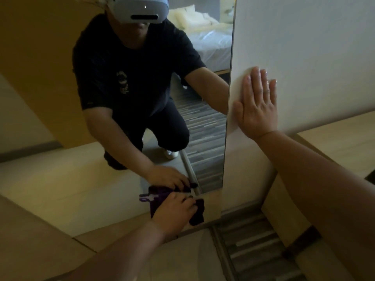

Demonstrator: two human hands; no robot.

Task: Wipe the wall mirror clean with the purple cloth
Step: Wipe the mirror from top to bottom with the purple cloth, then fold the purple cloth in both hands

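Head view: the left hand (174, 211) is pressing the purple cloth (197, 214) against the bottom edge of the wall mirror (60, 98), its grip clamped on the cloth. The right hand (257, 104) is lying flat on the white wall (304, 47) just beside the mirror's right edge, fingers spread, gripping nothing.

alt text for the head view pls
The left hand presses a purple cloth against the bottom edge of a wall mirror, while the right hand rests flat on the white wall beside it.
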